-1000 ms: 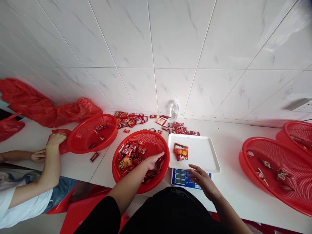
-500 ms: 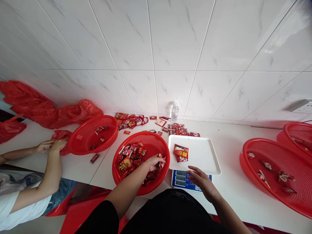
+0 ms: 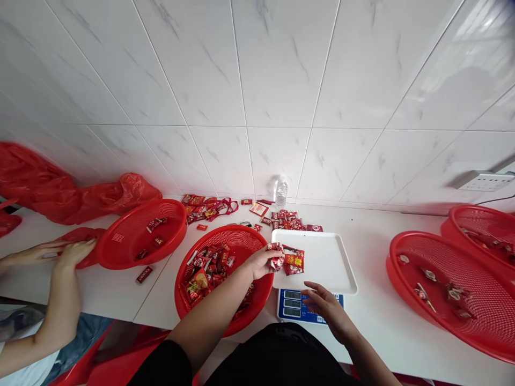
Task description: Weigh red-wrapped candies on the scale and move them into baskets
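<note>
My left hand [image 3: 261, 262] is closed on a small red-and-white wrapped snack packet [image 3: 277, 257], held between the right rim of the red basket [image 3: 245, 236] and the white tray [image 3: 330, 257]. Several more red snack packets [image 3: 215, 262] lie in that basket. On the tray's left side rest a red packet with yellow lettering [image 3: 295, 260] and another partly under it. My right hand [image 3: 319, 303] has its fingers apart, with nothing in it, above the blue keypad of the scale [image 3: 292, 305]. The tray sits on this scale.
A clear bottle [image 3: 281, 192] stands by the wall, near loose packets [image 3: 289, 220]. At right are two red baskets [image 3: 475, 268] with some snacks. To the left, another person's hands [image 3: 72, 252] touch a red bag beside a red basket [image 3: 140, 252].
My left hand has lifted out of the basket with the snack packet and moved right to the tray's edge. My right hand hovers in about the same place. The view has shifted slightly.
</note>
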### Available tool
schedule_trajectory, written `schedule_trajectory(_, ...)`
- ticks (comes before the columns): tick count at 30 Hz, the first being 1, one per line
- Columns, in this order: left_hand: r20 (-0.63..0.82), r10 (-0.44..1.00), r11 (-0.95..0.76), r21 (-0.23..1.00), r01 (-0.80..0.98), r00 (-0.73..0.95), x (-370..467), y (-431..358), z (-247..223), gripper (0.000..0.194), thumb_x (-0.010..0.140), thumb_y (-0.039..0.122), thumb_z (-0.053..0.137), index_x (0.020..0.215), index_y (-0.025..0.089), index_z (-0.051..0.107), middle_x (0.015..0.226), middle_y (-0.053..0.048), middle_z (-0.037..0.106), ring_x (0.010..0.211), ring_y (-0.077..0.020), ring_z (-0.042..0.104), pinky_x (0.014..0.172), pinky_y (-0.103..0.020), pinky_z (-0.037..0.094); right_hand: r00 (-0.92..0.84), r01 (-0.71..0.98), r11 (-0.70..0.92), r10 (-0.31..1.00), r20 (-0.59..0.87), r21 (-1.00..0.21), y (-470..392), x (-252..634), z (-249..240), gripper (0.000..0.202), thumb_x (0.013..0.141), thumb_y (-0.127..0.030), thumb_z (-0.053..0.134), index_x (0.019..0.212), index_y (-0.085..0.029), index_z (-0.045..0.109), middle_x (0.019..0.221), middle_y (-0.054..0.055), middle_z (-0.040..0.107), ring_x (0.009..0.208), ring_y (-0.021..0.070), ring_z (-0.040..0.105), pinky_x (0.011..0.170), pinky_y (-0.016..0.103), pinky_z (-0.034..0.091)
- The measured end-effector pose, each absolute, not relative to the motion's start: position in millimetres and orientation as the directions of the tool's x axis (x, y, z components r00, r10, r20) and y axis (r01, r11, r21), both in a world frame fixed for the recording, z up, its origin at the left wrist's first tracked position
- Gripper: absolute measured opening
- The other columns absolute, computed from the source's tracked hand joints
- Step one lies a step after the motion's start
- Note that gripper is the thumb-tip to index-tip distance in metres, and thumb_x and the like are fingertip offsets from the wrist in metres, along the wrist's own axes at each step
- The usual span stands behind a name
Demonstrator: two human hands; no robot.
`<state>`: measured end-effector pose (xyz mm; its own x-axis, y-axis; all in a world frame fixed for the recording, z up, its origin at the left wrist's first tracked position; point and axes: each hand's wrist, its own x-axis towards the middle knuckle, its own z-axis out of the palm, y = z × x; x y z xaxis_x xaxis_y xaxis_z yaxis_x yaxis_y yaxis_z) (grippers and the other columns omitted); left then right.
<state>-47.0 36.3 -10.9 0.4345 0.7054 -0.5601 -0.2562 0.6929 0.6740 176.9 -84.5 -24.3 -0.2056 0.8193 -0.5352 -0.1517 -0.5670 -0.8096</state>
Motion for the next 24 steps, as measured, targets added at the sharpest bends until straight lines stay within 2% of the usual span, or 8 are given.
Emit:
schedule_trajectory(4,-0.585,0.735,0.638,0.768,-0.057,0.343,-20,46,-1,0.061,0.059,0.031,0.079,0.113,0.025,0.050,0.109,-0.007,0.061,0.087,-0.0206,0.063,0.069,-0.034,0.051,-0.169,-0.149,-0.567,0.822,-0.545,-0.810,-86,179,-20,0.054,0.070,-0.057,0.063,0.114,-0.025,0.058,0.110,0.007,0.064,0.096,0.0234,0.061,0.085,0.038,0.046)
schedule_trajectory(8,-0.562,0.761,0.576,0.815,0.060,0.325,-15,47,3,0.067,0.060,0.043,0.077,0.119,0.027,0.049,0.134,-0.011,0.046,0.120,-0.0305,0.044,0.085,-0.042,0.045,-0.125,-0.126,-0.570,0.821,-0.557,-0.812,-90,181,-18,0.057,0.068,-0.060,0.063,0.112,-0.025,0.059,0.107,0.007,0.065,0.095,0.0237,0.062,0.083,0.037,0.047)
schedule_trajectory(10,-0.558,0.756,0.575,0.816,0.059,0.343,-15,45,4,0.065,0.065,0.052,0.071,0.120,0.026,0.049,0.137,-0.011,0.044,0.125,-0.0317,0.039,0.088,-0.042,0.043,-0.118,-0.113,-0.572,0.819,-0.561,-0.812,-92,182,-19,0.058,0.067,-0.061,0.062,0.112,-0.024,0.059,0.107,0.007,0.065,0.095,0.0239,0.062,0.082,0.037,0.048)
schedule_trajectory(15,-0.559,0.720,0.630,0.775,-0.050,0.412,-15,30,2,0.062,0.074,0.066,0.051,0.118,0.022,0.054,0.122,-0.010,0.058,0.115,-0.0261,0.050,0.091,-0.037,0.042,-0.167,-0.062,-0.533,0.839,-0.518,-0.844,-86,178,-28,0.055,0.075,-0.058,0.056,0.118,-0.024,0.055,0.113,0.007,0.063,0.096,0.0222,0.061,0.083,0.035,0.048)
schedule_trajectory(17,-0.552,0.740,0.620,0.781,-0.072,0.384,-16,22,0,0.060,0.076,0.065,0.049,0.118,0.023,0.054,0.126,-0.008,0.056,0.121,-0.0247,0.045,0.096,-0.037,0.039,-0.164,0.058,-0.460,0.871,-0.463,-0.886,-80,172,-34,0.051,0.077,-0.054,0.053,0.119,-0.025,0.054,0.118,0.007,0.060,0.097,0.0224,0.061,0.084,0.036,0.048)
schedule_trajectory(20,-0.510,0.800,0.564,0.819,-0.105,0.316,-20,12,-5,0.056,0.077,0.060,0.053,0.119,0.024,0.054,0.137,-0.009,0.045,0.130,-0.0249,0.033,0.100,-0.038,0.036,-0.123,0.360,-0.228,0.950,-0.288,-0.905,-69,160,-42,0.044,0.078,-0.045,0.053,0.119,-0.028,0.056,0.129,0.006,0.051,0.106,0.0251,0.056,0.090,0.039,0.046)
schedule_trajectory(22,-0.468,0.842,0.515,0.845,-0.143,0.268,-26,7,-10,0.053,0.078,0.058,0.054,0.120,0.024,0.053,0.141,-0.009,0.040,0.131,-0.0246,0.032,0.098,-0.036,0.039,-0.148,0.568,-0.050,0.976,-0.161,-0.822,-63,150,-45,0.043,0.079,-0.036,0.053,0.122,-0.031,0.054,0.137,0.004,0.043,0.119,0.0277,0.046,0.096,0.041,0.042)
schedule_trajectory(24,-0.425,0.885,0.456,0.874,-0.168,0.190,-35,4,-15,0.050,0.079,0.056,0.054,0.118,0.025,0.052,0.138,-0.009,0.043,0.127,-0.0237,0.039,0.093,-0.034,0.044,-0.208,0.714,0.074,0.972,-0.111,-0.696,-58,143,-47,0.046,0.079,-0.030,0.052,0.125,-0.034,0.052,0.143,0.001,0.036,0.127,0.0294,0.036,0.099,0.043,0.039)
